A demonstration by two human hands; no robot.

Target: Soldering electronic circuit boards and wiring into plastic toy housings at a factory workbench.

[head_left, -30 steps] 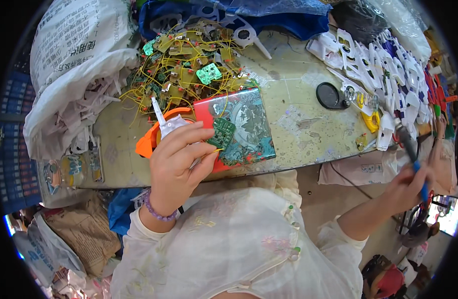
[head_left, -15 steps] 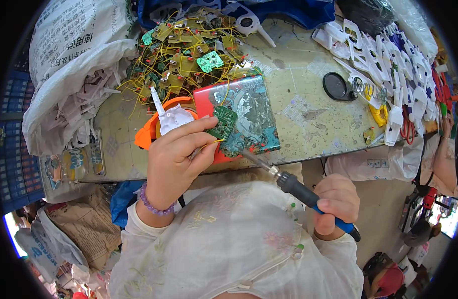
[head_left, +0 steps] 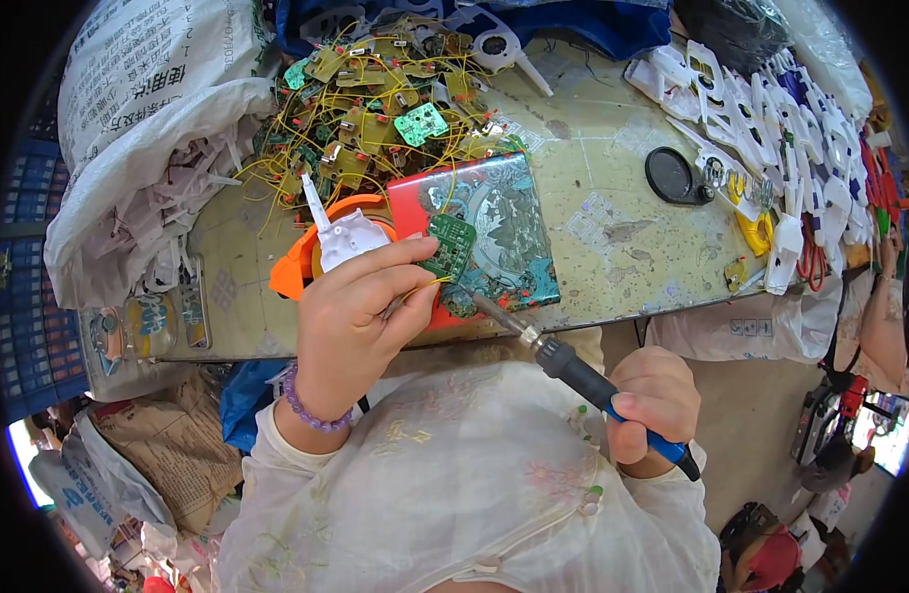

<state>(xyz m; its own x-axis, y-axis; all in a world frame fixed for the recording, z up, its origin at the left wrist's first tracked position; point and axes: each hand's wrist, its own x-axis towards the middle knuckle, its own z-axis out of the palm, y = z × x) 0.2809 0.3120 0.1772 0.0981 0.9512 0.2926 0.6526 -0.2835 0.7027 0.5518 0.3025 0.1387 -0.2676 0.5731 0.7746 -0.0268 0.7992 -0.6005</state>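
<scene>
crowding the green circuit board (head_left: 448, 246): wired board heap (head_left: 375, 109), orange holder (head_left: 298, 265).

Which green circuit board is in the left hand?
The dark green board pinched in the left hand over the red tin, soldering iron tip near it. The paler green one lies loose in the pile.

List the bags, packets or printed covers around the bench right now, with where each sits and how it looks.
White woven sack: far left of bench, slumped open, dark print.
Red and teal printed cover: flat at bench front edge, beneath the green circuit board.
Small printed packets: bench's near left corner, blue and orange.
Brown paper bag: floor, lower left, crumpled.
</scene>
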